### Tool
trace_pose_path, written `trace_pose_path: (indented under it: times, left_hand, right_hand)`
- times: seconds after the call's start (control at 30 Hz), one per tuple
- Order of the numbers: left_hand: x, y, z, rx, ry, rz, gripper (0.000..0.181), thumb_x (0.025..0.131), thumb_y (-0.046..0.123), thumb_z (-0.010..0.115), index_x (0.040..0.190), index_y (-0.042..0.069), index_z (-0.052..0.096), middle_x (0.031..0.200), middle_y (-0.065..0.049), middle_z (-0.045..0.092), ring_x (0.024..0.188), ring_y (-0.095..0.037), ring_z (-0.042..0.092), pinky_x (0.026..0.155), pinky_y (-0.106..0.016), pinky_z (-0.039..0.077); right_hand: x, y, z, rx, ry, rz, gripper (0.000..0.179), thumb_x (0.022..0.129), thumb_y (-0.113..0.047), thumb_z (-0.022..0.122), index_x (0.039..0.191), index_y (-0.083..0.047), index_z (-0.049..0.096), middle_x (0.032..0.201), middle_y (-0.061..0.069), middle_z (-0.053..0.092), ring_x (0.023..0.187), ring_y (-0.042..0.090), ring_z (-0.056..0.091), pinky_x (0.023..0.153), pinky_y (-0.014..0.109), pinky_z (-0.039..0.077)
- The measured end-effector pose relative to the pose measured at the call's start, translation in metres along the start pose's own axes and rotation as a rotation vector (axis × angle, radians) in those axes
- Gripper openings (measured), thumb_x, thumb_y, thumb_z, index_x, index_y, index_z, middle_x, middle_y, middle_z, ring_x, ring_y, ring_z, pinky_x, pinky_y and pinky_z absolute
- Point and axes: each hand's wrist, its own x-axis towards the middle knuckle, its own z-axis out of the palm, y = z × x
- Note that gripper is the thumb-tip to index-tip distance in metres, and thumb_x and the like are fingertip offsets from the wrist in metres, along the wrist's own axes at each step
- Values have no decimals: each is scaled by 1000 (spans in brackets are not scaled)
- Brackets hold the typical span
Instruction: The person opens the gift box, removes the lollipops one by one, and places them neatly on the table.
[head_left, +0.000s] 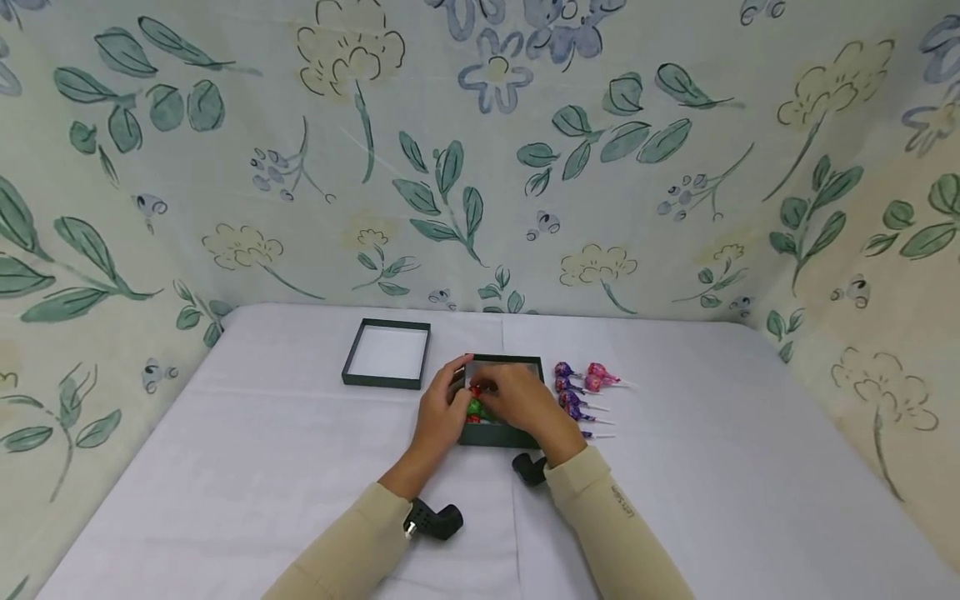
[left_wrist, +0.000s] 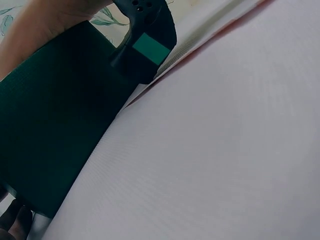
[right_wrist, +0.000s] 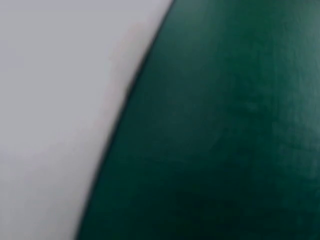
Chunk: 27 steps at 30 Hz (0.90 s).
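Right hand [head_left: 517, 396] bends at the knuckles over the open dark green box [head_left: 498, 435], its fingertips down inside beside a red-wrapped candy [head_left: 475, 390]; whether they pinch that candy I cannot tell, since the hand covers much of the interior. Left hand [head_left: 442, 408] grips the box at its left wall, the thumb near the rim and the candies. Also inside the box, toward its left end, show a green-wrapped candy [head_left: 475, 407] and, nearer the front wall, another red-wrapped one [head_left: 473, 420].

Just right of the box, purple-wrapped lollipops [head_left: 570, 401] lie in a column, their white sticks pointing away from it; the nearest is partly hidden by the right wrist. Farther right of the box, past the far end of that column, two pink-wrapped lollipops [head_left: 594, 383] lie close together, sticks likewise pointing away.

Left of the box and a little behind it, apart from it, lies a shallow dark green lid [head_left: 382, 382], its white inner face up. In front of the box are two black wrist devices [head_left: 442, 521], one by each wrist, and beige sleeves [head_left: 352, 542]. Under the box spreads a white-covered counter [head_left: 262, 467]; behind the box hangs floral fabric [head_left: 442, 192] with green leaves and pale yellow blooms.
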Motion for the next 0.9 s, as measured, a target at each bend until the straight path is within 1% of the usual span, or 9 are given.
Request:
trace_pose_path:
  times: [0.17, 0.33, 0.6, 0.7, 0.8, 0.9]
  left_hand:
    - [0, 1, -1, -19, -14, -15, 48, 89, -8, 44, 136, 0, 51, 139, -22, 48, 127, -40, 47, 103, -50, 41]
    - [1, -2, -2, -46, -22, -11, 48, 90, -9, 44, 136, 0, 51, 138, -23, 48, 126, -41, 48, 102, -50, 41]
    - [2, 0, -1, -24, -23, -7, 48, 89, -7, 44, 136, 1, 51, 139, -21, 48, 126, -38, 48, 102, -48, 43]
    - [3, -1, 0, -13, -18, -15, 48, 89, -7, 44, 136, 1, 51, 139, -21, 48, 128, -38, 47, 103, -48, 42]
    - [5, -16, 2, -8, -10, -24, 48, 90, -7, 44, 136, 3, 51, 140, -19, 47, 129, -38, 46, 103, -51, 41]
    - [8, -32, 5, -7, -1, -26, 49, 90, -6, 45, 137, 9, 52, 141, -15, 48, 130, -34, 46, 103, -50, 41]
  right_hand:
    - [-1, 0, -1, 17, 15, -12, 22, 87, -10, 69, 109, -15, 71, 102, 2, 70, 91, 15, 65, 84, 34, 54]
    - [-2, 0, -3, 52, 34, -19, 20, 87, -9, 69, 106, -14, 72, 100, 2, 70, 90, 16, 65, 82, 34, 55]
    - [-1, 1, -5, 79, 69, -52, 7, 85, -14, 73, 92, -17, 72, 82, -5, 66, 73, 7, 58, 68, 25, 52]
    - [-2, 1, -5, 90, 43, -53, 6, 85, -17, 73, 90, -19, 72, 80, -7, 65, 71, 5, 57, 67, 23, 51]
    - [-2, 1, -4, 92, 11, -56, 5, 86, -18, 73, 90, -19, 72, 80, -9, 65, 72, 4, 57, 68, 21, 51]
    - [-2, 0, -4, 99, -3, -59, 6, 86, -18, 73, 91, -18, 73, 80, -8, 67, 72, 3, 59, 69, 21, 52]
